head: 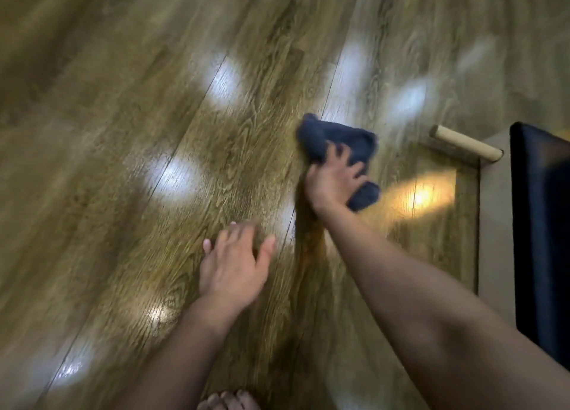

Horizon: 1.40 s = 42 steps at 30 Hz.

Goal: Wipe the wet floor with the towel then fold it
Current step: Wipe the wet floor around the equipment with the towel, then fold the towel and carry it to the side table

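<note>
The right hand (331, 183) grips the bunched dark blue cloth towel (339, 146) against the glossy wooden plank floor (154, 132) for wiping, while the left hand (233, 263), fingers spread, hovers nearer, probably for balance.

Dim, warm indoor light. Floor (129, 150): glossy wood planks with soft white glare patches across centre, upper right and lower left; one amber glow at right of centre. Motion blur throughout, strongest at frame edges and upper corners. Wide-angle bending of plank lines. Dark shadow streak below centre
</note>
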### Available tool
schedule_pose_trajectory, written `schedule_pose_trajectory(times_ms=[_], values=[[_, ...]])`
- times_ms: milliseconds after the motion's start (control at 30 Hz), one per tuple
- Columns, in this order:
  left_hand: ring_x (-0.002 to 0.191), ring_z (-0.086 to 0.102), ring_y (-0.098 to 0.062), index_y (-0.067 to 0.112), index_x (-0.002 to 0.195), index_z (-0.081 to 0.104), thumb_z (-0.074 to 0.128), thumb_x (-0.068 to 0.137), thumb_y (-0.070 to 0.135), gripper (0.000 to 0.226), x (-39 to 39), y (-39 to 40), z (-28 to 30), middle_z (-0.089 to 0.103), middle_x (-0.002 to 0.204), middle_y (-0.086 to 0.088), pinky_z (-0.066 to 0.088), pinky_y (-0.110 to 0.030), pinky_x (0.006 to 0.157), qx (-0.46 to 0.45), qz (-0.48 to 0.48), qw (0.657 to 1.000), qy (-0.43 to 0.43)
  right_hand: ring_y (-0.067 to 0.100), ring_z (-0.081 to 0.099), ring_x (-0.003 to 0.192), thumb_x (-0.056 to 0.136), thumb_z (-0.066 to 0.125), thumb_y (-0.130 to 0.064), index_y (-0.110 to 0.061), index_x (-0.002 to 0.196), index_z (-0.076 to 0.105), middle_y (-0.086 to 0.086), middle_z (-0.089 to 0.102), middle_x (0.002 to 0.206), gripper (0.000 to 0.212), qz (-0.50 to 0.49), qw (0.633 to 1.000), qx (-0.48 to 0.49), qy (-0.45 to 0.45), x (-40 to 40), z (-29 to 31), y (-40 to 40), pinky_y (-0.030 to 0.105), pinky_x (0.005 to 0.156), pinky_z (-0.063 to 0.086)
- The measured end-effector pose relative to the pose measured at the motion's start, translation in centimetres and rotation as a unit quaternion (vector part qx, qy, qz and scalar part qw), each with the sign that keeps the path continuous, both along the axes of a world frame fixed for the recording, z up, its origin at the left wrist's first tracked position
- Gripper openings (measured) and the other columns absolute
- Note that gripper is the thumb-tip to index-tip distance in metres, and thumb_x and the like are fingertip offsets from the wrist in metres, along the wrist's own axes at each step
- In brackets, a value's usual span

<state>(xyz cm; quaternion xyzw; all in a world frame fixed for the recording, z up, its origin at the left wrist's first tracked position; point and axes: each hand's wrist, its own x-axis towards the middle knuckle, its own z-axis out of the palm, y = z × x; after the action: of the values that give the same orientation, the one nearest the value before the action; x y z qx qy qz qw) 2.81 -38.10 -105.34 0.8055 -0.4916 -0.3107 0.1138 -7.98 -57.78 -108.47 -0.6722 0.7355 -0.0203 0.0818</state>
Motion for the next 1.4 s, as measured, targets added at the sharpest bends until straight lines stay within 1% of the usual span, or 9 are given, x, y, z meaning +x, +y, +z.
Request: schedule_pose_trajectory(times_ms=[133,233,333,400,567,667,800,1233,1400], values=[[0.126,0.043,-0.036,0.018,0.134,0.046,0.036,0.097,0.052,0.052,3.4,-1.4,1.2,0.049,0.136,-0.014,0.036,-0.056,0.099,-0.116,0.280,0.952,-0.035,0.048,0.032,0.137,0.097,0.044,-0.034,-0.035,0.149,0.039,-0.001,0.032,0.160,0.053,0.317,0.947,0.045,-0.008,7.8,0.1,9.4,0.058,0.111,0.026],[0.133,0.037,-0.035,0.016,0.136,0.044,0.035,0.098,0.052,0.054,7.4,-1.4,1.2,0.043,0.142,-0.015,0.023,-0.068,0.104,-0.104,0.324,0.936,-0.093,0.050,0.041,0.131,0.089,0.054,-0.037,-0.030,0.140,0.054,0.001,0.049,0.147,0.052,0.557,0.829,0.049,-0.018,7.0,-0.2,18.0,0.056,0.108,0.033],[0.143,0.025,-0.034,0.014,0.143,0.039,0.038,0.098,0.056,0.062,11.3,-0.4,0.2,0.032,0.154,-0.014,0.011,-0.073,0.107,0.004,0.347,0.936,-0.064,0.046,0.043,0.129,0.088,0.049,-0.044,-0.031,0.140,0.050,0.001,0.045,0.149,0.053,0.668,0.743,0.030,-0.002,1.3,-1.1,20.2,0.052,0.105,0.036],[0.145,0.021,-0.033,0.016,0.146,0.037,0.043,0.097,0.054,0.062,13.0,1.1,-0.8,0.027,0.157,-0.012,0.013,-0.073,0.108,0.070,0.337,0.937,-0.053,0.045,0.050,0.125,0.086,0.051,-0.048,-0.031,0.141,0.049,0.000,0.048,0.149,0.057,0.647,0.763,-0.013,0.009,-2.5,-1.4,17.4,0.050,0.098,0.040],[0.150,0.010,-0.017,0.034,0.151,0.030,0.050,0.094,0.045,0.061,13.2,3.8,-2.4,0.016,0.165,0.008,0.018,-0.072,0.105,0.102,0.229,0.960,-0.126,0.043,0.046,0.128,0.090,0.055,-0.045,-0.032,0.147,0.041,0.002,0.042,0.152,0.061,0.304,0.950,0.000,0.064,-6.3,0.6,2.1,0.056,0.100,0.040],[0.151,0.007,-0.018,0.038,0.152,0.025,0.051,0.093,0.046,0.065,13.1,3.4,-2.7,0.012,0.165,0.013,0.018,-0.073,0.104,0.111,0.236,0.956,-0.132,0.045,0.038,0.130,0.094,0.053,-0.034,-0.027,0.140,0.043,0.007,0.041,0.145,0.047,0.133,0.991,0.022,0.016,-3.6,2.2,-6.1,0.062,0.107,0.033],[0.150,0.010,-0.021,0.041,0.151,0.026,0.054,0.092,0.046,0.065,13.6,2.7,-2.3,0.013,0.163,0.016,0.026,-0.067,0.101,0.121,0.213,0.958,-0.146,0.046,0.027,0.138,0.097,0.052,-0.020,-0.028,0.140,0.045,0.004,0.037,0.150,0.045,0.002,0.998,0.054,-0.033,4.6,2.3,-10.7,0.062,0.114,0.016],[0.151,-0.002,-0.017,0.047,0.154,0.016,0.050,0.095,0.052,0.068,14.1,3.5,-2.1,0.001,0.164,0.021,0.021,-0.068,0.107,0.119,0.173,0.971,-0.113,0.048,0.027,0.136,0.097,0.046,-0.020,-0.039,0.143,0.041,-0.006,0.025,0.161,0.050,0.262,0.963,0.057,-0.015,26.9,0.3,-2.0,0.058,0.108,0.020],[0.151,0.007,-0.011,0.042,0.148,0.037,0.056,0.098,0.031,0.055,16.0,4.3,-1.4,0.018,0.163,0.016,0.009,-0.058,0.115,0.047,0.268,0.959,0.074,0.042,0.038,0.122,0.096,0.052,-0.030,-0.037,0.142,0.042,-0.005,0.038,0.153,0.048,0.389,0.921,0.016,0.014,25.5,0.2,8.1,0.054,0.097,0.030]])
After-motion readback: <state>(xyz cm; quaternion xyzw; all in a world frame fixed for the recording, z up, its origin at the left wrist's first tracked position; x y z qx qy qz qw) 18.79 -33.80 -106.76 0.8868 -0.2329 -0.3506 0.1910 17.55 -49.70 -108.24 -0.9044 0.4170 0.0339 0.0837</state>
